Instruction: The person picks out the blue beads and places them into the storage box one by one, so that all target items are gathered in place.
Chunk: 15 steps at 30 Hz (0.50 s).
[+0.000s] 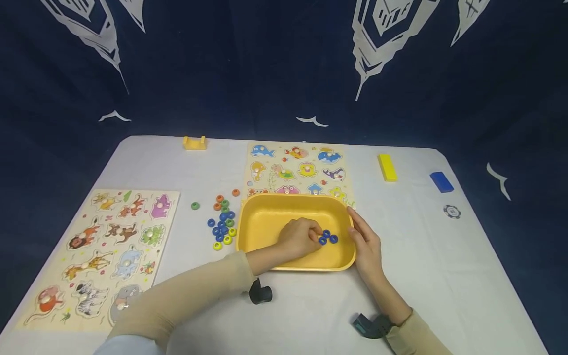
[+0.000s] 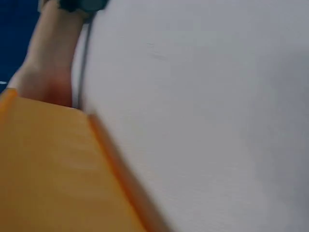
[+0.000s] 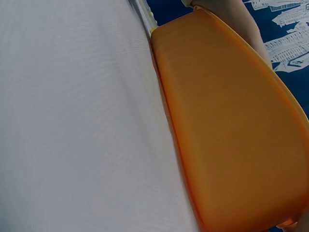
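A yellow plastic tray (image 1: 270, 212) stands in the middle of the table. My left hand (image 1: 299, 237) reaches into it, fingers curled, with thumb and index fingertips around a blue bead (image 1: 322, 241). Two more blue beads (image 1: 334, 239) lie right beside it on the tray floor. My right hand (image 1: 366, 244) grips the tray's right end at the rim. The left wrist view shows the tray wall (image 2: 63, 159) with the right hand (image 2: 43, 84) behind it. In the right wrist view the tray's outer side (image 3: 231, 125) fills much of the picture; the beads are hidden there.
Several blue, green, orange and yellow beads (image 1: 223, 230) lie left of the tray. An animal puzzle board (image 1: 166, 217) is at the left; a sea-animal board (image 1: 284, 160) sits partly behind the tray. Yellow (image 1: 387, 167) and blue blocks (image 1: 441, 182), a chip (image 1: 452, 211) and a yellow bracket-shaped piece (image 1: 195, 143) lie farther off.
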Tool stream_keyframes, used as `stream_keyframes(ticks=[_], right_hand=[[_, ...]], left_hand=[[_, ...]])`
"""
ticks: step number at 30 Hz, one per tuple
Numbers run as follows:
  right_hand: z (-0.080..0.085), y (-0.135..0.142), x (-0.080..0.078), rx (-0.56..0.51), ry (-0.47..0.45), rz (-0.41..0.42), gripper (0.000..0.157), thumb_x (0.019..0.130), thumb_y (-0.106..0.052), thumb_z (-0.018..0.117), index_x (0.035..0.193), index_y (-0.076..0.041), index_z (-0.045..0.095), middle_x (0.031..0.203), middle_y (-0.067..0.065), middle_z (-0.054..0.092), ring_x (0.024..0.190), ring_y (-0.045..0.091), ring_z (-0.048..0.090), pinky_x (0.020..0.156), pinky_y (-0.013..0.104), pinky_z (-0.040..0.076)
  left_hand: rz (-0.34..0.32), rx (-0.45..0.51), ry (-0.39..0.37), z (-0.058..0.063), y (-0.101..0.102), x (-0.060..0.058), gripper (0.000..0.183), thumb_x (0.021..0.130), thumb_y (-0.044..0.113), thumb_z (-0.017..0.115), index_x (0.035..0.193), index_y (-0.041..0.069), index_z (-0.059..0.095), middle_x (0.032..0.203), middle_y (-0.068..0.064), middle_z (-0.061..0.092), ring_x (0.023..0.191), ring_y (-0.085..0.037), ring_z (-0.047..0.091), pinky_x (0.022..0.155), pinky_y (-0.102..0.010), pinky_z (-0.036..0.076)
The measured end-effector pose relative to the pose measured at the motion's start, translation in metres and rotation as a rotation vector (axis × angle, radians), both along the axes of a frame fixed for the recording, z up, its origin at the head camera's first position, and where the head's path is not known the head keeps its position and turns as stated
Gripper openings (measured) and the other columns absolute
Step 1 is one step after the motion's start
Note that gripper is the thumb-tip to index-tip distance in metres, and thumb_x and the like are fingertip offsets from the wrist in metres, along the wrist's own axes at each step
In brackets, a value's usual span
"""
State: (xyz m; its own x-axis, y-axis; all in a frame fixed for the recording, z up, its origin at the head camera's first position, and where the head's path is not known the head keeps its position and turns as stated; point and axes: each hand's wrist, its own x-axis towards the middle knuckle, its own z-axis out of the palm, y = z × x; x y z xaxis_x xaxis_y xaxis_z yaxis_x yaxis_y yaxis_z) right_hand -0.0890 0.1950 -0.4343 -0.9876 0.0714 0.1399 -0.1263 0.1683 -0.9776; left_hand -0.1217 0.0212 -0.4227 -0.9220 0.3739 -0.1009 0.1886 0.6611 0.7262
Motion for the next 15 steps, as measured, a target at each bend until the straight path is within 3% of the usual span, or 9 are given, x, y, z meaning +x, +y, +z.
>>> stream_keyframes(ticks=[3,8,12,15], right_hand=[[-0.008,0.001,-0.002,0.003,0.006,0.005,0.040,0.091,-0.002,0.041,0.130,-0.012,0.045,0.137,0.004,0.040,0.127,0.011,0.034,0.095,0.012,0.033],[-0.012,0.001,-0.003,0.007,0.007,-0.015,0.040,0.091,-0.003,0.040,0.128,-0.015,0.047,0.136,0.000,0.042,0.127,0.010,0.035,0.096,0.013,0.032],[-0.007,0.000,-0.003,-0.012,-0.014,-0.028,0.041,0.090,0.000,0.040,0.128,-0.015,0.048,0.136,-0.002,0.043,0.127,0.008,0.035,0.096,0.012,0.032],[0.003,-0.003,0.000,-0.012,-0.028,-0.032,0.042,0.089,0.002,0.039,0.128,-0.011,0.047,0.136,0.001,0.042,0.127,0.010,0.034,0.096,0.012,0.031]], left_hand=[[-0.003,0.017,0.065,0.011,-0.006,0.008,0.026,0.070,0.016,0.072,0.095,0.015,0.066,0.073,0.009,0.062,0.065,-0.004,0.053,0.061,-0.019,0.040],[0.032,0.144,0.289,0.035,-0.027,0.031,0.027,0.072,0.017,0.071,0.098,0.017,0.066,0.087,0.008,0.064,0.078,-0.005,0.054,0.067,-0.021,0.043],[0.149,0.326,0.453,0.044,-0.057,0.041,0.025,0.071,0.013,0.072,0.095,0.017,0.067,0.088,0.008,0.065,0.079,-0.008,0.054,0.068,-0.024,0.045],[0.261,0.442,0.489,0.046,-0.086,0.042,0.025,0.070,0.007,0.072,0.093,0.013,0.067,0.089,0.002,0.065,0.080,-0.012,0.055,0.070,-0.028,0.045]])
